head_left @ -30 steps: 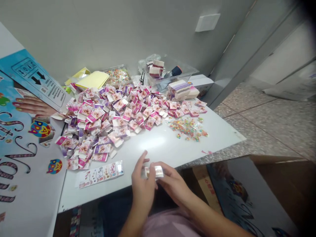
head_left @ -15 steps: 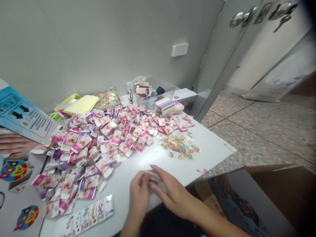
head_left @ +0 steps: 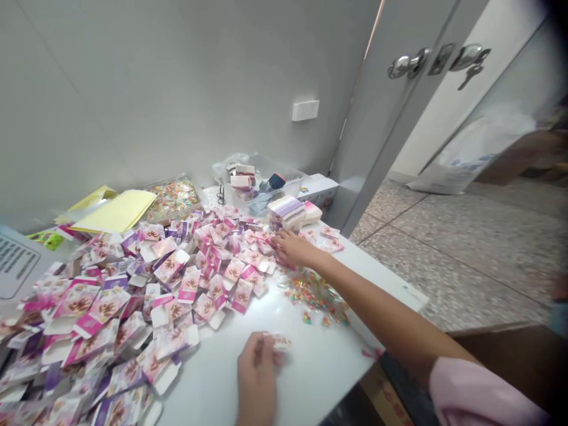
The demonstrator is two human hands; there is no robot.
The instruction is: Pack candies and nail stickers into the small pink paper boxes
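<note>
My left hand [head_left: 258,370], low over the white table [head_left: 213,367], is closed on a small printed box [head_left: 281,342] that sticks out past the thumb and fingers. My right hand [head_left: 295,248] stretches far forward, palm down, its fingers reaching out at the right end of a heap of small pink and purple boxes [head_left: 190,281]. Its fingertips are beside the boxes, and nothing shows held in them. Under my right forearm lies a spread of small clear packets with coloured bits [head_left: 310,296].
Against the wall stand a tray of coloured bits [head_left: 173,198], yellow sheets [head_left: 116,212], a clear bin [head_left: 261,165], stacks of flat cartons [head_left: 287,212] and a white box [head_left: 317,188]. Small black scissors [head_left: 220,195] lie by the bin. A door [head_left: 377,112] rises at the right.
My hands were together at the table's front. The right has moved away and forward to the heap's right end; the left stays low with the small box. The view has shifted.
</note>
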